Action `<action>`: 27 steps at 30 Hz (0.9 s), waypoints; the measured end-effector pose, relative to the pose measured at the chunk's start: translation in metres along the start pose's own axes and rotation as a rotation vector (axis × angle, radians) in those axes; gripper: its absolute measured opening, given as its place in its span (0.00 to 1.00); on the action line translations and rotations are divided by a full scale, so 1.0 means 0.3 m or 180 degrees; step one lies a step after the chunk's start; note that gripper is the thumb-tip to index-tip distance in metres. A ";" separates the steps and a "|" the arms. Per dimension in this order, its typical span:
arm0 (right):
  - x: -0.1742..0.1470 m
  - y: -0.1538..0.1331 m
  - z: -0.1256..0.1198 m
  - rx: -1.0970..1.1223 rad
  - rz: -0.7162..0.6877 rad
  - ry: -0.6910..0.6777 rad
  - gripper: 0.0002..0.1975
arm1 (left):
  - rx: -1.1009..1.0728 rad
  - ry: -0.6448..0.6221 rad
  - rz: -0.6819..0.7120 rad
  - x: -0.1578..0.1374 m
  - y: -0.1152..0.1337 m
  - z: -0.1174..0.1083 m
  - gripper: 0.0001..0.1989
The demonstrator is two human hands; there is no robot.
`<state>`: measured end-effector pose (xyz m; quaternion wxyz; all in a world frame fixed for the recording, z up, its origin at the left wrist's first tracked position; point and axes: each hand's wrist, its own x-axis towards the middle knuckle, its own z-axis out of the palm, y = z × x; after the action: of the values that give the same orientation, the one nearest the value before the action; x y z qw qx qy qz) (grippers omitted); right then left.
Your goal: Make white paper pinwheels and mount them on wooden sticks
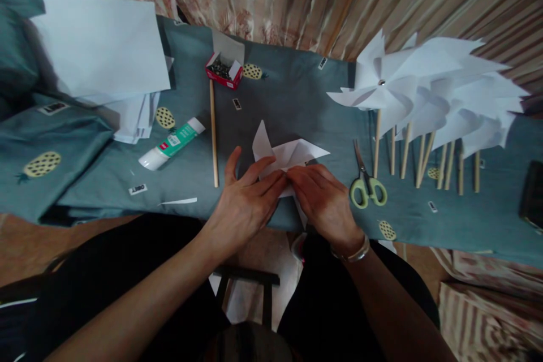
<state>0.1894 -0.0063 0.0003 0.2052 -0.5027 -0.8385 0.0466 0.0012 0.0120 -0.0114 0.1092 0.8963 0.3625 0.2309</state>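
A white paper pinwheel (299, 151) lies near the table's front edge, its pointed blades spread, with both hands at its middle. My left hand (250, 192) presses its fingertips on the paper from the left, the thumb and index finger stretched apart from the others. From the right, the bent fingers of my right hand (324, 195) pinch the pinwheel at the centre; the fingertips hide that spot. A bare wooden stick (214, 136) lies to the left of the hands. Just right of my right hand are green-handled scissors (367, 181).
Several finished pinwheels (419, 85) on sticks lie overlapping at the right. An open red box (224, 70) of small dark pins stands at the back. A glue tube (172, 144), a paper strip (178, 201) and stacked white sheets (106, 45) are on the left. A dark object (532, 195) lies far right.
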 end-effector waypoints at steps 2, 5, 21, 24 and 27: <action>-0.002 0.002 0.002 0.0028 0.0008 -0.0025 0.11 | -0.0005 0.0020 0.0011 -0.002 -0.001 0.001 0.12; -0.006 0.003 0.004 0.0069 0.0008 -0.0043 0.12 | -0.0031 -0.0051 -0.0007 -0.003 -0.003 -0.002 0.13; -0.007 -0.003 0.005 -0.0113 0.0084 -0.0214 0.14 | -0.0156 -0.0218 -0.0234 0.008 0.014 -0.027 0.13; -0.010 -0.001 0.006 -0.0125 0.0043 -0.0188 0.15 | -0.0123 -0.0199 -0.0198 0.008 0.011 -0.024 0.13; -0.013 0.002 0.008 -0.0140 0.0056 -0.0161 0.15 | -0.0105 -0.0185 -0.0128 0.007 0.009 -0.022 0.13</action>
<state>0.1905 -0.0091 -0.0031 0.1724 -0.5130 -0.8398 0.0427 0.0009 0.0117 -0.0039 0.1390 0.8932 0.3733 0.2085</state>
